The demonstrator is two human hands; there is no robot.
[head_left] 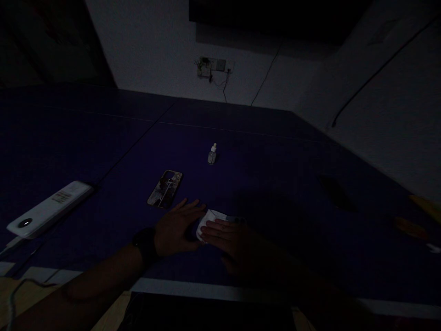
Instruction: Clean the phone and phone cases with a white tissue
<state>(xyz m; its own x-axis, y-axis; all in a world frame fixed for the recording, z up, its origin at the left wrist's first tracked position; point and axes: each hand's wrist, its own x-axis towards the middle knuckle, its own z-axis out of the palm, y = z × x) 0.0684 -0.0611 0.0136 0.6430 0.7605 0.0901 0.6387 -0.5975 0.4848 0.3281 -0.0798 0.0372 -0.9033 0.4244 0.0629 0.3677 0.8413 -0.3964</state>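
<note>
A folded white tissue (pixel 211 215) lies on the dark blue tabletop. My right hand (pixel 227 239) rests across it in deep shadow, its fingers stretched out flat on the paper and its thumb apart. Just to the left, my left hand (pixel 177 228) lies palm down with spread fingers, its fingertips close to the tissue's edge. A dark watch (pixel 146 246) is on the left wrist. Beside the right hand's knuckles, a dark object (pixel 237 219) with faint pale outlines shows partly; its kind is too dim to tell. Beyond the left fingers lies a patterned phone case (pixel 165 188) with a camera cut-out.
A small dropper bottle (pixel 212 156) stands upright farther back. At the left lies a long white device (pixel 50 209) with a cable. Dim objects, one of them orange (pixel 411 227), lie at the right. Sockets (pixel 215 65) and hanging cables are on the back wall.
</note>
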